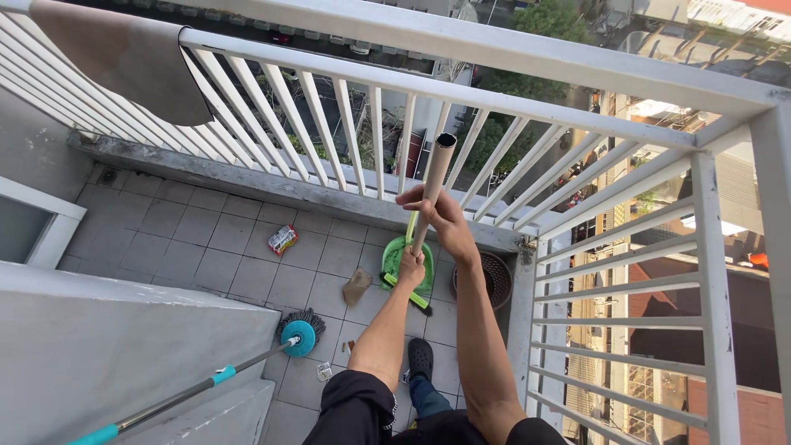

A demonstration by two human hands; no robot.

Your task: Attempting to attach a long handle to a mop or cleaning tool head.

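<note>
A spin mop (301, 333) with a teal disc lies on the tiled floor (206, 239) at left, with a crumpled snack wrapper (283, 239) beyond it near the white railing (346, 132). At centre, the left hand (410, 269) has its grip closed low on the grey broom handle (432, 185), above the green dustpan (395, 259). The right hand (438, 213) has its grip closed higher on the same upright handle; a dark round basket (497, 280) stands in the corner at right.
</note>
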